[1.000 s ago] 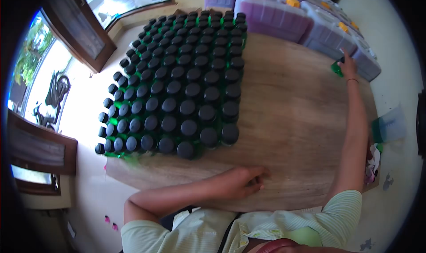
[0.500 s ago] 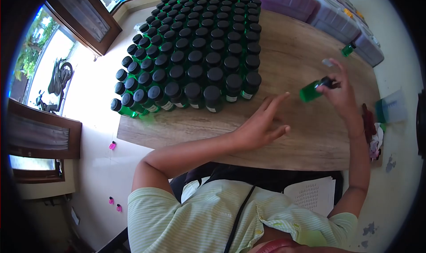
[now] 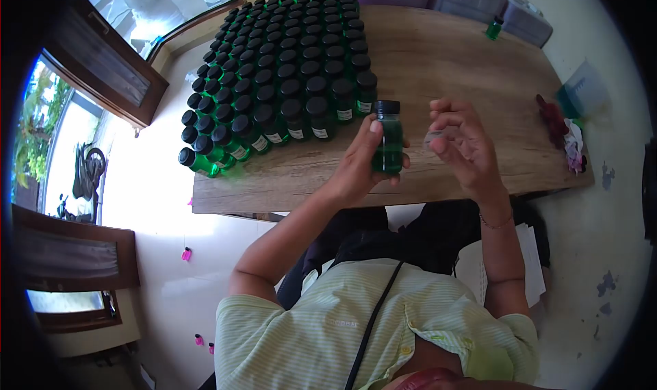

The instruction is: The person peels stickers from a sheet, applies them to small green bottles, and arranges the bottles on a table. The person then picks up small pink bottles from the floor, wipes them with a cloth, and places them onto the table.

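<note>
The left hand [image 3: 356,160] grips a green bottle [image 3: 389,143] upright at the frame's centre, thumb on the left side and fingertips showing on the right. The right hand [image 3: 469,150], just beside it, has half-curled fingers with a small pale piece [image 3: 433,139] at their tips; blur hides whether it is pinched. A loose hold on the smooth sides could drop the bottle onto the desk [image 3: 438,61] or past its front edge. A careless swing left could topple the packed bottles [image 3: 291,71] at upper left; their nearest corner stands in the way, close to the bottle's black cap [image 3: 388,107]. At upper right, 1 lone bottle [image 3: 493,29] stands near the bins [image 3: 472,5]. A tub [image 3: 583,92] and crumpled bundle [image 3: 575,143] sit at far right, seemingly clear of both hands.
</note>
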The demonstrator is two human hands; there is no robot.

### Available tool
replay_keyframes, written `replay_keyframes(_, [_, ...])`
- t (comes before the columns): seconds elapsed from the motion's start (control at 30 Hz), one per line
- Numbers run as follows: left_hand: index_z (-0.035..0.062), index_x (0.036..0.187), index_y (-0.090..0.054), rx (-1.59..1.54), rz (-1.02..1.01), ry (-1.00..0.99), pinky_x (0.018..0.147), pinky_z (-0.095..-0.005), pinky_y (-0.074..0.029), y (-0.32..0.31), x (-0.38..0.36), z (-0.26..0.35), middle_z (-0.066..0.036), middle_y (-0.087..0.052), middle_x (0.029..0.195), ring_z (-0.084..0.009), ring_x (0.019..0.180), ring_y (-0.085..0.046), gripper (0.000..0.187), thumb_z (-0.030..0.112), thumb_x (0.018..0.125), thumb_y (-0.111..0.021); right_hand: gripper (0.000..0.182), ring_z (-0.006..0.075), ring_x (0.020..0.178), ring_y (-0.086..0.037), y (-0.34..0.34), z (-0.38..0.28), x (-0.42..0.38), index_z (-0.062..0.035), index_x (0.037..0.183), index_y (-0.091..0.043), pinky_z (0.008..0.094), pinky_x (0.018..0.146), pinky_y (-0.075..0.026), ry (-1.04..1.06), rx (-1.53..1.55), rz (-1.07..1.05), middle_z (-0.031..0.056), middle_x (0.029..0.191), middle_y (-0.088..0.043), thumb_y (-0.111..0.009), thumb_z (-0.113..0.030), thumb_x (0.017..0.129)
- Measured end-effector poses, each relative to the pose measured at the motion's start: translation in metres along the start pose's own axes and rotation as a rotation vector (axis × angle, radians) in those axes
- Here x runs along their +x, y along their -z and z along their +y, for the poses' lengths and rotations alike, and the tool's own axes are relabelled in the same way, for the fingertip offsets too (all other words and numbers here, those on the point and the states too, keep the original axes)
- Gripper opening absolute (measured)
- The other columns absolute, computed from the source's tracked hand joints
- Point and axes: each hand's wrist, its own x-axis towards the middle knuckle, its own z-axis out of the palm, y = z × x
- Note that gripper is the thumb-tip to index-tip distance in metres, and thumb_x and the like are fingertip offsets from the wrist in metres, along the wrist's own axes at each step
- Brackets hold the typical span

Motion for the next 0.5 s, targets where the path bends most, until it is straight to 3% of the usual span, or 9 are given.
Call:
replay_keyframes(0.13, [0.0182,0.127,-0.028,-0.033,-0.015,-0.018,0.064,-0.03,-0.05,0.009,-0.009,-0.014,-0.007,-0.048,0.108,-0.0177,0.091,-0.057,0.046,0.051,0.095,-0.026,0.023,0.0164,0.1,-0.052,-0.017,-0.001,-0.006,-0.0025,0.092,-0.06,0.0294,0.079,-0.047,-0.064,-0.076,-0.089,0.0089,0.116,-0.044,-0.063,-0.025,0.085])
replay_keyframes(0.33, [0.0208,0.132,-0.023,-0.008,-0.001,-0.058,0.072,-0.0319,-0.051,0.009,-0.011,-0.025,-0.005,-0.044,0.114,-0.0155,0.098,-0.053,0.049,0.053,0.095,-0.022,0.023,0.017,0.103,-0.051,-0.035,0.01,-0.009,-0.0024,0.092,-0.06,0.0307,0.08,-0.047,-0.1,-0.105,-0.084,0.0076,0.117,-0.043,-0.066,-0.022,0.083])
replay_keyframes(0.43, [0.0213,0.133,-0.021,-0.009,0.03,-0.046,0.073,-0.0324,-0.051,0.006,-0.013,-0.025,-0.005,-0.042,0.116,-0.0147,0.099,-0.051,0.049,0.052,0.095,-0.024,0.021,0.0179,0.103,-0.051,-0.039,0.014,-0.008,-0.0024,0.09,-0.061,0.0321,0.081,-0.046,-0.053,-0.205,-0.061,0.0073,0.118,-0.043,-0.067,-0.02,0.081])
replay_keyframes(0.5, [0.0205,0.133,-0.02,0.03,0.046,-0.076,0.074,-0.0324,-0.051,0.002,-0.015,-0.023,-0.006,-0.043,0.114,-0.0143,0.098,-0.051,0.05,0.051,0.094,-0.03,0.026,0.0193,0.102,-0.052,-0.037,0.022,-0.008,-0.0031,0.096,-0.059,0.0333,0.08,-0.046,0.045,-0.297,-0.062,0.0075,0.117,-0.043,-0.068,-0.021,0.08])
